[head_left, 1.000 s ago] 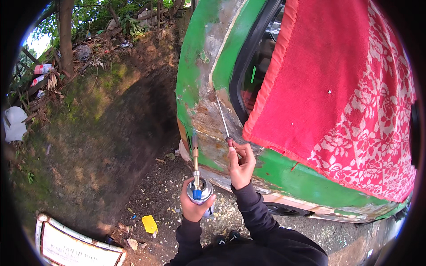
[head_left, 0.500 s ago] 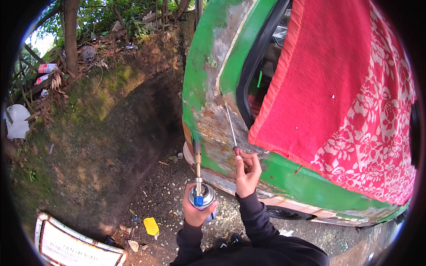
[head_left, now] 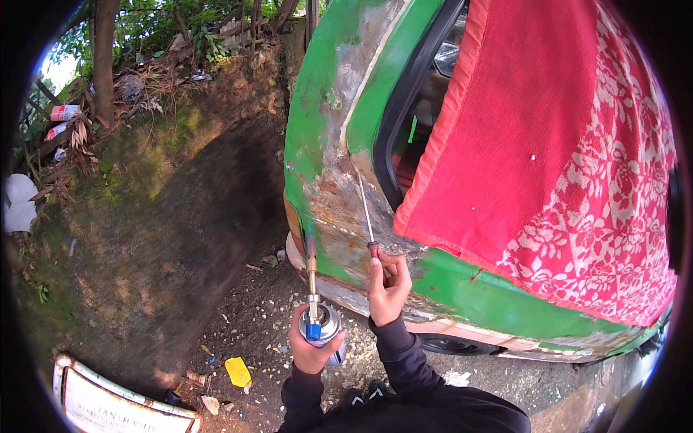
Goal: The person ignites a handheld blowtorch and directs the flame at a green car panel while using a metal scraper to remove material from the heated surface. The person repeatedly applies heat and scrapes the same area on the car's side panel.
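Note:
My left hand [head_left: 312, 350] grips a silver gas canister with a brass torch nozzle [head_left: 312, 278] pointing up at the bare, rusty patch [head_left: 339, 216] of a green vehicle body [head_left: 462, 289]. To its right, my right hand [head_left: 388, 287] holds a thin metal rod-like tool [head_left: 365, 209] by its dark handle, its tip resting against the stripped metal near the window frame. Both forearms wear dark sleeves.
A red cloth with a white floral border [head_left: 548, 166] hangs over the vehicle's window opening. A mossy earth bank [head_left: 159, 187] rises on the left. A yellow scrap [head_left: 237, 372] and a white board [head_left: 115, 400] lie on the dirt ground.
The view has shifted slightly, so the vehicle sits further right. Both hands stay on the torch and the rod, with the rod tip a little higher on the bare metal.

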`<action>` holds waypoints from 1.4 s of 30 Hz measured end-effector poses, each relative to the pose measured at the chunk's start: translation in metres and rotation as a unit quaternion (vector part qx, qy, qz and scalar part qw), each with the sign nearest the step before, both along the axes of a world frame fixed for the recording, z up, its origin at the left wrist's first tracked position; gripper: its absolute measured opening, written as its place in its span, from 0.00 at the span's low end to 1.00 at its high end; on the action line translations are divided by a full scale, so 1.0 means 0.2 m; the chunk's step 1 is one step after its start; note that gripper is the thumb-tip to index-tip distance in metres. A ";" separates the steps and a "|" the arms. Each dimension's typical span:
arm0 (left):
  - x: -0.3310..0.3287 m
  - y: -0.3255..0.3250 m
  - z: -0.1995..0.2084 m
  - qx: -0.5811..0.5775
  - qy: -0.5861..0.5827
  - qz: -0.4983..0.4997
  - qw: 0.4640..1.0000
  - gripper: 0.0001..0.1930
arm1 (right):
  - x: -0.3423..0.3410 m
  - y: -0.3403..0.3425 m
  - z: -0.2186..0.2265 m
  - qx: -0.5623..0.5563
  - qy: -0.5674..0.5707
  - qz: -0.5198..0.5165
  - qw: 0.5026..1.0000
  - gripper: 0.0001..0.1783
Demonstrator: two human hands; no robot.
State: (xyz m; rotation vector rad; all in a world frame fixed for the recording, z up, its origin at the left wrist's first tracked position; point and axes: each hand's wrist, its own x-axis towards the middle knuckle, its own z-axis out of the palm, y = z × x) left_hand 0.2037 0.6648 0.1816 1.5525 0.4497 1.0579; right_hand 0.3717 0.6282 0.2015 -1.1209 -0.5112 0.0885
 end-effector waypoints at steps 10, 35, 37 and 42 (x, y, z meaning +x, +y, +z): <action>0.01 0.01 -0.02 -0.014 0.000 0.000 1.000 0.34 | -0.03 0.04 -0.03 0.023 0.010 -0.018 1.000 0.07; -0.04 0.01 -0.02 -0.024 0.003 -0.005 1.000 0.35 | -0.04 0.17 0.02 -0.001 -0.073 -0.052 0.996 0.06; -0.07 0.02 -0.05 -0.007 0.007 0.007 1.000 0.35 | -0.09 0.14 -0.01 0.010 -0.055 -0.069 0.996 0.05; -0.06 0.02 0.00 -0.020 0.024 0.019 0.999 0.35 | -0.05 0.22 0.07 0.018 -0.079 -0.050 0.995 0.06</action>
